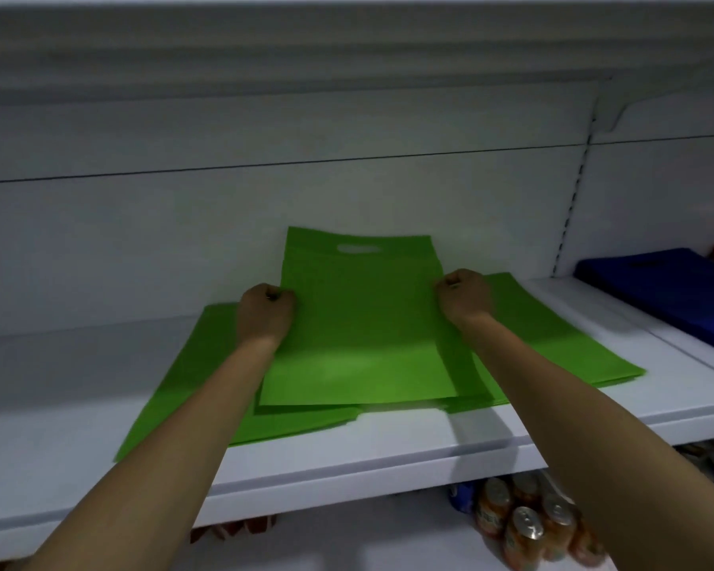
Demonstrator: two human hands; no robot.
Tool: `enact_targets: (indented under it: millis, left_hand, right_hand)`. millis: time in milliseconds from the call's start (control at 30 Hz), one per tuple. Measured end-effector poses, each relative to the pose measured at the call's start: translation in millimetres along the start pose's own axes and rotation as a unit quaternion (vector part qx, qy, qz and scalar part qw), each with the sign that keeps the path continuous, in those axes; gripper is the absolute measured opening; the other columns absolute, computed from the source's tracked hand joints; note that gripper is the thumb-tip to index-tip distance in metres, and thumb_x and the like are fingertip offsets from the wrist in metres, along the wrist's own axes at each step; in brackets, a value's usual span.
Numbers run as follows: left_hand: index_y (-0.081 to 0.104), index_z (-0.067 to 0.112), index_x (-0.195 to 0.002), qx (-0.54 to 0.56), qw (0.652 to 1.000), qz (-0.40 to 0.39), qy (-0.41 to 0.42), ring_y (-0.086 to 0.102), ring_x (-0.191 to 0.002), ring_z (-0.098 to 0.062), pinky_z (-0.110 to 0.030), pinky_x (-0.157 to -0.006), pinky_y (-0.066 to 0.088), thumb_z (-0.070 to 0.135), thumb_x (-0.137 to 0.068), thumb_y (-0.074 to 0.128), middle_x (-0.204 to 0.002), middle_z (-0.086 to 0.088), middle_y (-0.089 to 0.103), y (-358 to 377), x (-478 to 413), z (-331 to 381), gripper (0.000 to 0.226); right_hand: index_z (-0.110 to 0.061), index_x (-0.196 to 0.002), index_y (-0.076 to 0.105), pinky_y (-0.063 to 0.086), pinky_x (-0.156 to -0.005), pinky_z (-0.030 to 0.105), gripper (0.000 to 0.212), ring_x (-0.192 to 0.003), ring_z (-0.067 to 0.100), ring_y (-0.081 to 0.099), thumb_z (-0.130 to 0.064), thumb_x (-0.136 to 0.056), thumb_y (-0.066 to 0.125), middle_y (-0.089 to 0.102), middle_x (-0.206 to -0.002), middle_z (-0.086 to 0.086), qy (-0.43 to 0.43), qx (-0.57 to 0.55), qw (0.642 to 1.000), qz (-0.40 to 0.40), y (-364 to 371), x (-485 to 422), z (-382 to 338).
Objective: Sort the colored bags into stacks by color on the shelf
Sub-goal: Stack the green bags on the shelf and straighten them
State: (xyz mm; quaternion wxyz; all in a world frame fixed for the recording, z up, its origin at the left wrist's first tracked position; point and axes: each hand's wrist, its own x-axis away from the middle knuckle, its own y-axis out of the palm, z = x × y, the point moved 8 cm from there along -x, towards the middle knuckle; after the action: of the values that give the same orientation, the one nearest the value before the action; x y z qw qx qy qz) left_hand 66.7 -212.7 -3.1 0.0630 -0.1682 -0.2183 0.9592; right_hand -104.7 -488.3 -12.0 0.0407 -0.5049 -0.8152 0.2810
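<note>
Green bag (359, 323) sits over a fanned stack of green bags (553, 344) on a white shelf (388, 447), its cut-out handle end up near the back wall (141, 241). The left hand (264, 313) and right hand (464, 296) each pinch one side edge, fingers (275, 298) curled tight on the cloth. Thin and limp, it looks very light and likely to sag or slip on the sheets below, so a hold on both edges suits it. The stack's left corner reaches close to the shelf's front lip. Blue bags (677, 290) lie well apart to the right, with white shelf showing between. Cans (528, 525) stand on the level below.
</note>
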Motion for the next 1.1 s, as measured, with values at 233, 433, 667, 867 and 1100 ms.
enact_targets:
  millis: [233,433,667,867,1100]
  left_hand:
    - [0.066,0.005,-0.092,-0.003,0.996,-0.086,0.031,0.055,-0.078,-0.021,-0.026,-0.066,0.039,0.017,-0.090,0.059,-0.085,-0.008,0.060,97.9,25.5,53.9,0.014]
    - [0.060,0.010,-0.084,-0.012,0.992,-0.125,0.016,0.060,-0.079,-0.026,-0.033,-0.069,0.045,0.019,-0.089,0.060,-0.083,-0.010,0.062,151.4,41.4,56.3,0.010]
    - [0.061,0.013,-0.078,-0.024,0.991,-0.128,-0.033,0.062,-0.089,-0.027,-0.032,-0.072,0.045,0.025,-0.086,0.056,-0.092,-0.010,0.067,178.6,58.0,47.8,0.015]
    - [0.064,0.013,-0.101,-0.100,0.988,-0.108,-0.034,0.058,-0.099,-0.028,-0.032,-0.077,0.046,0.026,-0.089,0.053,-0.106,-0.010,0.065,185.9,65.8,41.5,0.021]
    - [0.035,0.023,-0.140,-0.111,0.988,-0.095,-0.045,0.054,-0.120,-0.025,-0.032,-0.093,0.040,0.029,-0.087,0.059,-0.135,0.000,0.056,184.1,71.8,36.9,0.058]
  right_hand:
    - [-0.010,-0.113,0.064,0.050,-0.073,0.032,0.023,-0.082,0.025,0.059,-0.021,-0.097,0.050,0.065,-0.110,0.013,0.024,0.046,0.998,0.021,-81.4,-36.0,60.9]
    - [-0.010,-0.114,0.063,0.046,-0.076,0.028,0.024,-0.094,0.023,0.058,-0.022,-0.098,0.048,0.063,-0.117,0.010,0.027,0.077,0.997,0.015,-113.5,-62.8,93.2]
    - [-0.014,-0.112,0.063,0.049,-0.081,0.033,0.022,-0.096,0.023,0.058,-0.024,-0.097,0.049,0.062,-0.117,0.009,0.018,0.116,0.993,-0.007,-118.1,-82.3,116.3]
    - [-0.016,-0.111,0.063,0.042,-0.076,0.028,0.022,-0.092,0.022,0.056,-0.028,-0.095,0.053,0.063,-0.116,0.007,0.023,0.162,0.986,-0.043,-109.6,-86.1,135.9]
    - [-0.020,-0.120,0.063,0.049,-0.082,0.031,0.034,-0.086,0.018,0.056,-0.026,-0.087,0.065,0.063,-0.118,0.005,0.062,0.066,0.995,-0.047,-109.3,-89.0,156.9]
